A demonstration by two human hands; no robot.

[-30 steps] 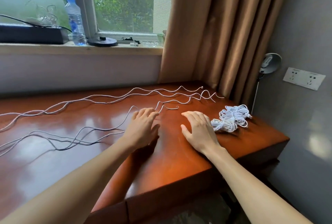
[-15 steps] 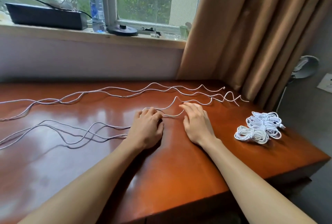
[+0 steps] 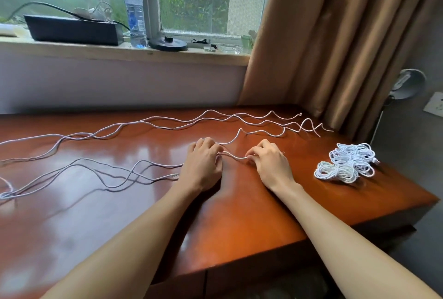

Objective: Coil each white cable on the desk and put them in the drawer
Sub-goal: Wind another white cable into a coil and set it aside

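Observation:
Several long white cables lie stretched in waves across the reddish wooden desk. One near cable runs between my two hands. My left hand rests palm down with its fingertips curled on that cable. My right hand pinches the same cable's end between thumb and fingers. A heap of coiled white cables sits on the desk to the right of my right hand. The drawer front under the desk edge is shut.
A windowsill at the back holds a black box, a water bottle and a black round disc. Brown curtains hang at the right. A wall socket is far right.
The view has swung left and nearer. My hands went from lying flat on the desk to closing their fingers on the near cable between them.

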